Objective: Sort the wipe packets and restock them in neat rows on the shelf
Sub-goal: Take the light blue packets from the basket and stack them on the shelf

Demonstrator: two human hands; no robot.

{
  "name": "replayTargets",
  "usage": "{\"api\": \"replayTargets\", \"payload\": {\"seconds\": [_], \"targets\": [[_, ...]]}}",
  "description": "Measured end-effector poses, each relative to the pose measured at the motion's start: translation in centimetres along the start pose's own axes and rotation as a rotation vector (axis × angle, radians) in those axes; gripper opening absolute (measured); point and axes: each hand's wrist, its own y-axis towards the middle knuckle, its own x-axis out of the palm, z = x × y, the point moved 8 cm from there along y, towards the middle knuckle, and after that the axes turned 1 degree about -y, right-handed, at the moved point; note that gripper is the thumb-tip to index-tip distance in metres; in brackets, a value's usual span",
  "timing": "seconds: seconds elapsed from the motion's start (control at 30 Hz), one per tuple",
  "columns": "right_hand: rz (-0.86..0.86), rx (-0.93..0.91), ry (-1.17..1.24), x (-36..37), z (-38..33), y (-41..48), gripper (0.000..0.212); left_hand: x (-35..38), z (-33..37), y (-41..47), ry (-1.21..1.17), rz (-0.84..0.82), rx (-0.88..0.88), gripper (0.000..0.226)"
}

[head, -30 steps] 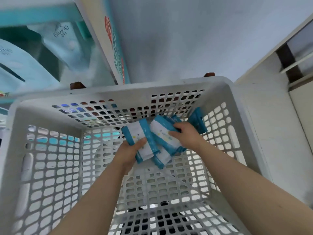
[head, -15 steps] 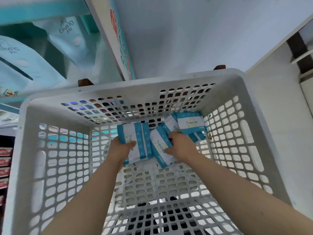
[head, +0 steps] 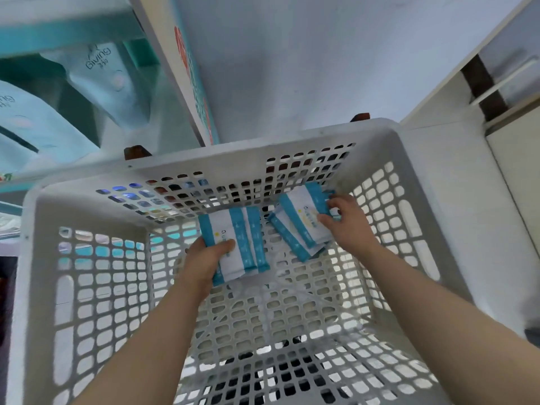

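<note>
Both my hands are inside a white perforated basket [head: 87, 287]. My left hand [head: 207, 260] grips a stack of white and teal wipe packets [head: 236, 241], thumb across the front of the stack. To the right lies a second bunch of the same wipe packets [head: 301, 223] near the basket's far right corner. My right hand [head: 347, 223] is closed on that bunch, fingers curled over its right edge. How many packets each hand has is hard to tell.
A teal shelf unit [head: 73, 33] with large pale blue packages [head: 99, 77] stands at the upper left. A white panel with red and teal print [head: 190, 77] divides it from a pale wall. White shelving [head: 502, 92] is at the right.
The two bunches have drawn apart. My right hand has shifted right and farther back with its packets; my left hand holds its stack steadier and more square. The view has tilted slightly.
</note>
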Motion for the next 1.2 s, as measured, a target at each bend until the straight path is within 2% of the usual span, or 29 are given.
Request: {"api": "replayTargets", "payload": {"seconds": [0.17,0.3,0.47,0.53,0.67,0.73,0.8,0.9,1.07,1.2], "targets": [[-0.230,-0.025,-0.263,1.9,1.2,2.2,0.029,1.6,-0.1,0.5,0.043,-0.009,0.008,0.033],[-0.301,-0.058,-0.370,2.8,1.0,3.2,0.038,1.9,-0.5,0.9,0.069,-0.016,0.005,0.038],[-0.407,-0.090,-0.553,4.8,0.7,2.2,0.038,1.7,-1.1,0.5,0.075,-0.033,0.000,0.035],[-0.378,-0.088,-0.566,5.6,0.2,1.7,0.036,1.4,-0.9,0.1,0.085,-0.036,0.014,0.031],[-0.210,-0.130,-0.791,5.4,-0.5,1.1,0.031,0.0,0.2,-1.6,0.073,0.003,0.045,0.024],[-0.181,-0.176,-0.841,5.2,-0.7,0.7,0.027,-0.7,0.8,-2.8,0.047,0.031,0.050,0.025],[-0.219,-0.231,-0.802,5.1,-1.8,0.2,0.023,-1.4,1.7,-4.4,0.008,0.057,0.079,0.024],[-0.319,-0.270,-0.573,4.1,-5.9,-1.4,0.016,-2.3,2.7,-7.2,-0.042,0.096,0.107,0.020],[-0.226,-0.421,-0.217,-0.2,-16.2,-6.0,0.015,-5.0,5.8,-13.5,-0.050,0.147,0.239,0.023],[-0.202,-0.589,-0.043,-1.4,-25.1,-10.8,0.016,-9.1,8.0,-19.9,-0.187,0.214,0.398,0.024]]}}
